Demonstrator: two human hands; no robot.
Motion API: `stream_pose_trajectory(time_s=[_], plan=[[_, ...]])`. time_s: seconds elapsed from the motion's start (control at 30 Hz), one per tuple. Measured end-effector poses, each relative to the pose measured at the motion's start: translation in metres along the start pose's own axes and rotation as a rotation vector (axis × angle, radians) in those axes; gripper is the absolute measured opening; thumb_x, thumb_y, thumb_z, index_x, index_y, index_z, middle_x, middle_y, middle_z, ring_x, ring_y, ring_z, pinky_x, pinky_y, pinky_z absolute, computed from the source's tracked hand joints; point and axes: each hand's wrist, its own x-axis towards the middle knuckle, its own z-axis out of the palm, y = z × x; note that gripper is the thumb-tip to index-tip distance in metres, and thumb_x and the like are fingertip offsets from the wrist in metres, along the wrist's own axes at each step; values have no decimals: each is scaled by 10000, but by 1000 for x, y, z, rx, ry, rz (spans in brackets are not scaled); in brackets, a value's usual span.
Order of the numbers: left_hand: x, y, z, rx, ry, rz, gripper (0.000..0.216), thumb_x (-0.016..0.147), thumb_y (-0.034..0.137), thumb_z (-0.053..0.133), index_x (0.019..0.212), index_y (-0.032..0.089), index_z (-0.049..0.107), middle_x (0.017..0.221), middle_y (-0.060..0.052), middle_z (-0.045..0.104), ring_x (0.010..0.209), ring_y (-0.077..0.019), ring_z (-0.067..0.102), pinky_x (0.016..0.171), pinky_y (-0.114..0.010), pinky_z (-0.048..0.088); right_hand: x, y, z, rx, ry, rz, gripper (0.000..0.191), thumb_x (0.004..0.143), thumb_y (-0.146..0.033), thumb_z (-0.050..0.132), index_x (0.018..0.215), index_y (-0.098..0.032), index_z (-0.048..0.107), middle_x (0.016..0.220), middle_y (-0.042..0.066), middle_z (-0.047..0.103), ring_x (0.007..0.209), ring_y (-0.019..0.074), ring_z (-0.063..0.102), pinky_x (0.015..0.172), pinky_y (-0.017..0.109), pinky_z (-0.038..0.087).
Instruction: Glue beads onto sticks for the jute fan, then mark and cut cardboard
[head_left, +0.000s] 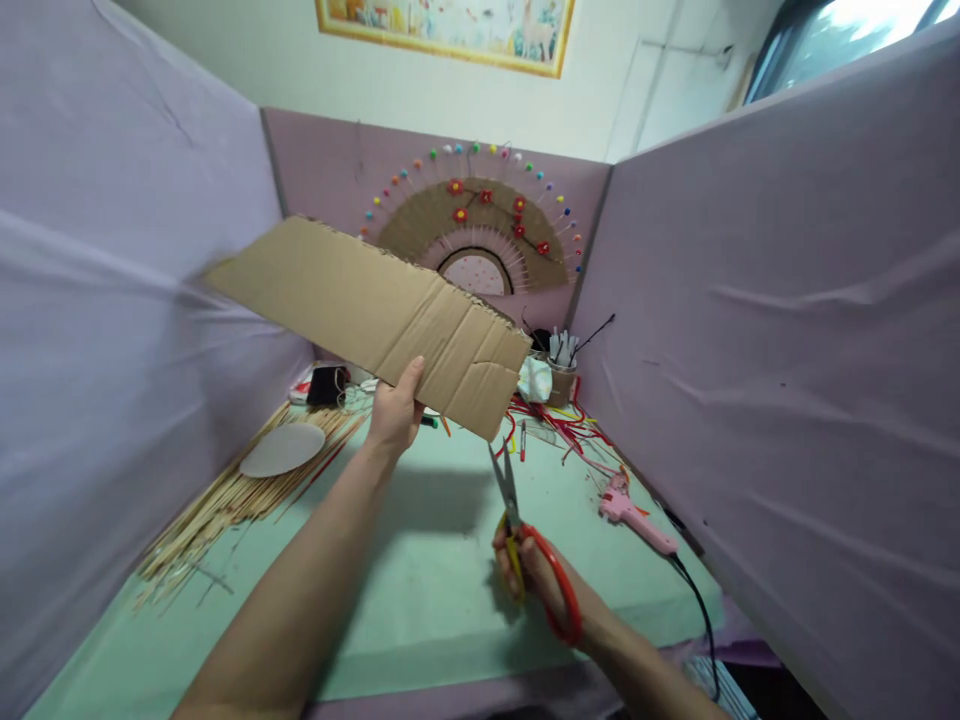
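Observation:
My left hand point(395, 410) grips the lower edge of a long brown cardboard sheet point(360, 305) and holds it up in the air, tilted down to the right, above the green table point(420, 590). My right hand point(540, 585) is closed through the red and yellow handles of a pair of scissors point(517, 520). The blades point up and away, slightly parted, with their tips just below the sheet's right corner and not touching it.
A bundle of thin bamboo sticks point(232, 500) with a grey disc point(283, 450) lies at the left. A pink glue gun point(634, 515) with a black cord rests at the right. Red wires, a tool cup point(561, 375) and a cardboard fan point(476, 235) stand at the back. Purple partitions enclose the table.

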Motion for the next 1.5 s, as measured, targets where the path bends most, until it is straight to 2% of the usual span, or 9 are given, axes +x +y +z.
stream_pose_trajectory(time_s=[0.1,0.2,0.33,0.5,0.63,0.73,0.97,1.3,1.5], plan=[[-3,-17,18,-6,43,12,306,745,249,738,1030,202,638,1105,-55,710,1084,-199,645,959,-330,525,19,7,23,120,28,-14,723,740,-834,453,1025,-173,519,817,21,521,639,114,477,637,277,402],[-7,-32,26,8,73,37,320,768,263,720,1069,205,632,1168,-56,690,1129,-190,622,974,-319,512,45,6,32,164,77,-11,710,716,-836,482,983,-180,533,795,16,527,645,118,491,649,278,423],[-13,-47,24,39,103,80,305,789,308,696,1066,199,627,1221,-64,664,1161,-185,603,979,-309,503,75,3,31,213,141,38,701,657,-855,516,875,-190,529,744,-1,505,621,114,491,602,261,427],[-20,-60,13,59,177,73,282,804,323,673,1050,201,608,1200,-65,669,1129,-174,621,935,-289,521,95,0,26,247,187,74,750,594,-875,537,901,-191,537,786,-3,513,600,96,492,558,243,432],[-26,-64,7,86,200,33,302,797,352,676,1057,220,598,1141,-49,686,1051,-167,653,798,-243,558,100,1,24,253,164,106,774,550,-893,541,871,-189,525,760,-16,501,559,83,477,511,232,415],[-28,-68,4,80,211,33,316,784,370,679,1052,230,587,1060,-31,701,973,-155,674,726,-224,558,101,4,25,262,157,100,738,585,-866,557,878,-189,522,751,-19,507,559,83,486,507,228,419],[-34,-74,-1,73,238,-5,368,773,382,682,1103,259,574,1130,-26,678,993,-156,667,742,-239,560,101,5,25,245,156,98,759,572,-893,522,835,-182,500,676,-42,498,485,67,465,455,218,412],[-40,-82,-6,62,244,-7,370,778,366,679,1117,244,592,1190,-56,659,1037,-165,650,777,-251,555,96,5,22,157,250,91,673,689,-843,489,715,-171,518,481,-61,457,344,78,434,316,198,341],[-41,-84,-6,94,283,-34,353,790,380,654,1102,224,603,1216,-77,647,1021,-169,653,736,-244,555,92,8,20,87,291,54,586,752,-769,513,668,-189,500,399,-78,408,274,67,351,267,189,262]])
